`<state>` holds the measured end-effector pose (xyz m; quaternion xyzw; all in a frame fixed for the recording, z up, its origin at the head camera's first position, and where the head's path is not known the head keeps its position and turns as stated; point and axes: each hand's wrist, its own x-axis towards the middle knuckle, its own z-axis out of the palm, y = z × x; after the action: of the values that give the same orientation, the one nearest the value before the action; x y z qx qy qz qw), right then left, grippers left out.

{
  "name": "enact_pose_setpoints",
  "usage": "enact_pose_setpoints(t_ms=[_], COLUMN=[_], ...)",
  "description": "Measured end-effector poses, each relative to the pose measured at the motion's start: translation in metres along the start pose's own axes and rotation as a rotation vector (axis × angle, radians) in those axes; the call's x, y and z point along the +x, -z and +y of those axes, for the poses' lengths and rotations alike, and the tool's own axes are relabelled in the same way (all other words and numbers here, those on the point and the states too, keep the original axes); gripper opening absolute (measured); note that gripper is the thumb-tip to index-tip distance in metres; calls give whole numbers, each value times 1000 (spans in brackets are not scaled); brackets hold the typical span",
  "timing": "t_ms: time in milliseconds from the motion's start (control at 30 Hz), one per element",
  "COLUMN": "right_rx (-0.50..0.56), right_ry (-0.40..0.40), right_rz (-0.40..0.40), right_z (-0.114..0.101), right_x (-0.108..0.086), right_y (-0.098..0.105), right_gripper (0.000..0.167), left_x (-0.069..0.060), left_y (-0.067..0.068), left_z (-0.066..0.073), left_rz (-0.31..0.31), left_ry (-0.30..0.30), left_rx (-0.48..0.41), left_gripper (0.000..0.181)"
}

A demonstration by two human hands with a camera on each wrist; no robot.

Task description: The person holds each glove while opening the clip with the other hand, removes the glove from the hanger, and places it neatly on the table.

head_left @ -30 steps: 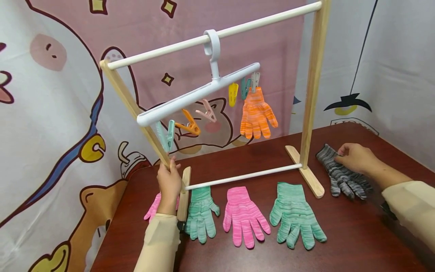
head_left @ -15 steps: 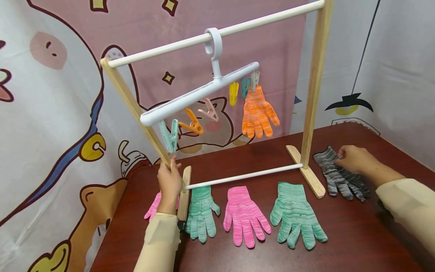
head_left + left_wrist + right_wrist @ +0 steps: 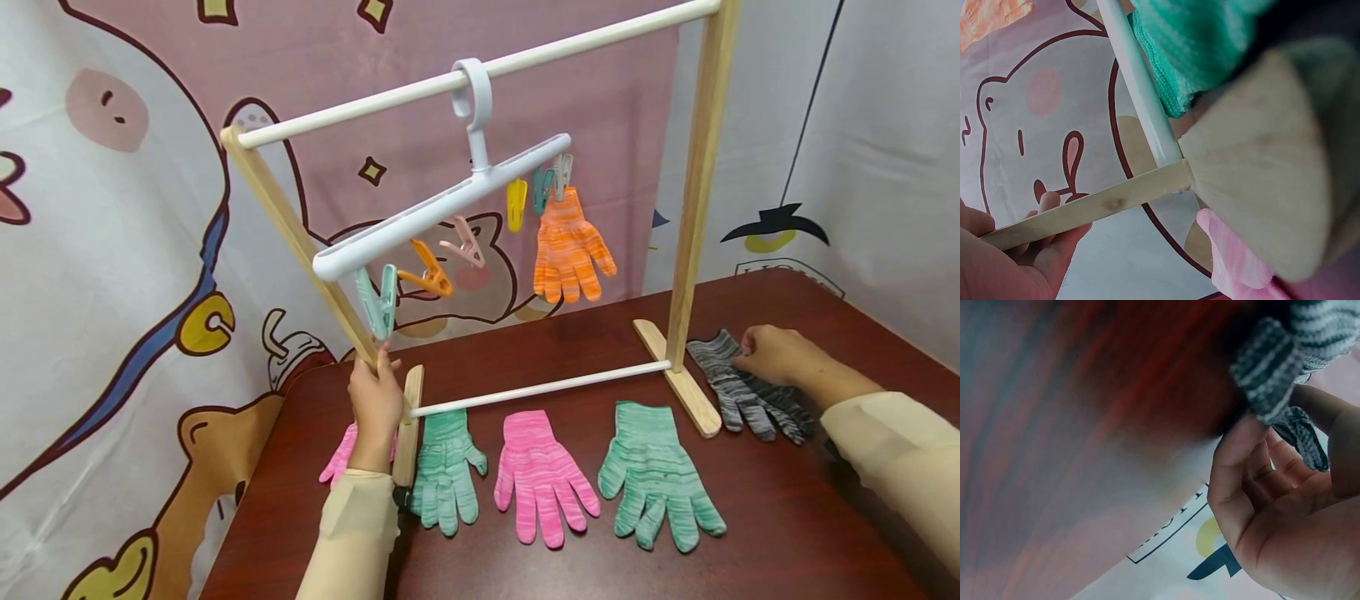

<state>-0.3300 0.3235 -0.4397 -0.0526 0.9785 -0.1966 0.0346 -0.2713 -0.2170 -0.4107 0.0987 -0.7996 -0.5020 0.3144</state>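
My left hand (image 3: 375,404) grips the left wooden upright (image 3: 303,246) of a drying rack near its foot; the left wrist view shows the fingers curled round the post (image 3: 1116,203). At the right, my right hand (image 3: 780,362) pinches a grey-and-black striped knit glove (image 3: 738,387) lying beside the rack's right foot. In the right wrist view, thumb and forefinger hold a fold of the glove (image 3: 1300,437). From the rack's top bar hangs a white clip hanger (image 3: 450,208). One of its clips holds an orange glove (image 3: 573,250), fingers down.
Along the table's front lie a green glove (image 3: 445,475), a pink glove (image 3: 542,479) and another green glove (image 3: 660,475). A further pink glove (image 3: 341,454) is partly hidden behind my left wrist. Loose clips, including an orange clip (image 3: 427,271), dangle from the hanger. Printed cloth hangs behind.
My right hand has shifted slightly down and left, and the grey glove has slid left toward the rack's foot with its fingers spread more. My left hand stays on the post.
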Motion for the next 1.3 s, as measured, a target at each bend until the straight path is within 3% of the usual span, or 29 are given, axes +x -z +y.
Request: enact_pose_setpoints(t_ms=[433, 600, 1000, 1300], right_rx=[-1, 16, 99, 130], right_ry=[-7, 0, 112, 190], right_rz=[41, 101, 307, 364], right_z=[-5, -9, -38, -69], right_x=[-5, -11, -31, -48], right_y=[5, 9, 14, 15], right_gripper=[25, 24, 19, 11], left_x=[0, 0, 0, 0], left_y=[0, 0, 1, 0], left_z=[1, 2, 0, 0], left_rz=[-10, -14, -12, -2], left_ry=[6, 8, 4, -10], left_rx=[-9, -8, -16, -18], left_gripper=[42, 42, 43, 43])
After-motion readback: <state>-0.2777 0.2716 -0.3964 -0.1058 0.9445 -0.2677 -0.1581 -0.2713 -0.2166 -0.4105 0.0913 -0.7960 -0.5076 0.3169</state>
